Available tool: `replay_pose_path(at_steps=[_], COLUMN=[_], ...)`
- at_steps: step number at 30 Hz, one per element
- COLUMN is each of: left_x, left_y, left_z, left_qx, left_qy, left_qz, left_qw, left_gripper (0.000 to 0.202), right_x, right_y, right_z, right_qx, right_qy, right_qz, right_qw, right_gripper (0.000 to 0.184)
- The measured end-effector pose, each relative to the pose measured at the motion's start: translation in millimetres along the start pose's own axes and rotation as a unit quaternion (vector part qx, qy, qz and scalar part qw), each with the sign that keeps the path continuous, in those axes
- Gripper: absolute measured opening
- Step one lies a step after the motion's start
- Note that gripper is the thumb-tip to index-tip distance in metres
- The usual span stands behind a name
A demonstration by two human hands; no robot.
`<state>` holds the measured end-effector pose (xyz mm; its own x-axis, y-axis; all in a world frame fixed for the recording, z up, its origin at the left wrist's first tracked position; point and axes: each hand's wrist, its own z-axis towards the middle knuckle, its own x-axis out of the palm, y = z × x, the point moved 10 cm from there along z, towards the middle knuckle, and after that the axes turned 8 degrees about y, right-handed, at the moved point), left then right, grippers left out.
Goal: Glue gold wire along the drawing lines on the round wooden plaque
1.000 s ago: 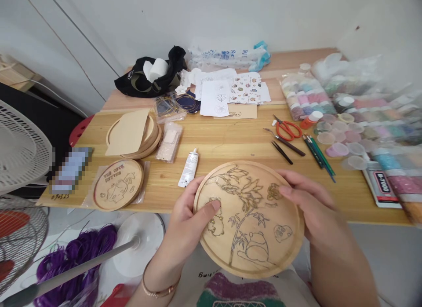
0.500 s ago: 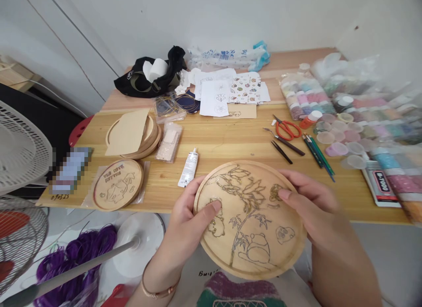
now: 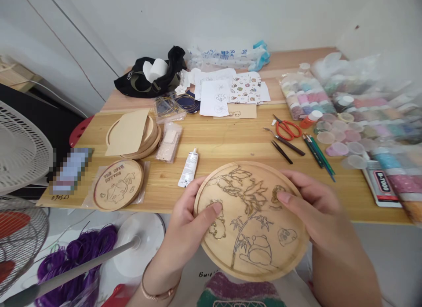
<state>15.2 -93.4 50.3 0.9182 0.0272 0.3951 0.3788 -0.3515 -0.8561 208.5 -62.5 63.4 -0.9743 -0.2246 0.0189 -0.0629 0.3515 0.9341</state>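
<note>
A round wooden plate (image 3: pixel 252 236) with an outlined panda and bamboo design hovers over the table's front edge, close to my lap. My left hand (image 3: pixel 186 223) grips its left rim, thumb lying on the drawn surface. My right hand (image 3: pixel 313 210) clasps the right rim, thumb pressed beside a small outlined figure. Both hands are closed on the plate.
On the wooden table (image 3: pixel 231 144) lie a glue tube (image 3: pixel 189 168), a smaller decorated wooden disc (image 3: pixel 118 190), a stack of blank discs (image 3: pixel 134 133), red scissors (image 3: pixel 286 129), tweezers and pencils (image 3: pixel 318 155), bagged coloured jars (image 3: pixel 362 118) and papers (image 3: pixel 231 91). A fan (image 3: pixel 20 201) stands at left.
The plate has turned slightly clockwise and shifted a little to the right in my hands. The hands kept their grip.
</note>
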Motion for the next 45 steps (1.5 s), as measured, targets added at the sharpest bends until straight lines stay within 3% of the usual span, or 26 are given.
replay_pose_path(at_steps=[14, 20, 27, 32, 45], left_x=[-1.1, -0.5, 0.8, 1.0, 2.5], left_y=[1.3, 1.2, 0.7, 1.6, -1.8], left_z=[-2.6, -2.6, -1.1, -2.4, -3.9], left_qx=[-0.007, -0.009, 0.0, -0.011, 0.01], left_qy=[-0.009, -0.009, 0.018, 0.014, 0.019], left_qz=[0.002, 0.009, 0.012, 0.022, 0.022], left_qw=[1.0, 1.0, 1.0, 1.0, 1.0], left_gripper=[0.042, 0.043, 0.043, 0.046, 0.051], right_x=[2.8, 2.7, 4.4, 1.1, 2.7], right_y=[-2.4, -4.8, -8.5, -8.0, -4.8], right_z=[1.3, 0.5, 5.3, 4.4, 3.1], right_qx=[0.004, 0.02, -0.001, 0.007, 0.014], right_qy=[0.027, 0.01, 0.026, 0.006, 0.035], right_qz=[-0.016, 0.008, 0.041, 0.011, -0.003], right_qw=[0.999, 1.0, 0.999, 1.0, 0.999], right_gripper=[0.032, 0.027, 0.032, 0.034, 0.038])
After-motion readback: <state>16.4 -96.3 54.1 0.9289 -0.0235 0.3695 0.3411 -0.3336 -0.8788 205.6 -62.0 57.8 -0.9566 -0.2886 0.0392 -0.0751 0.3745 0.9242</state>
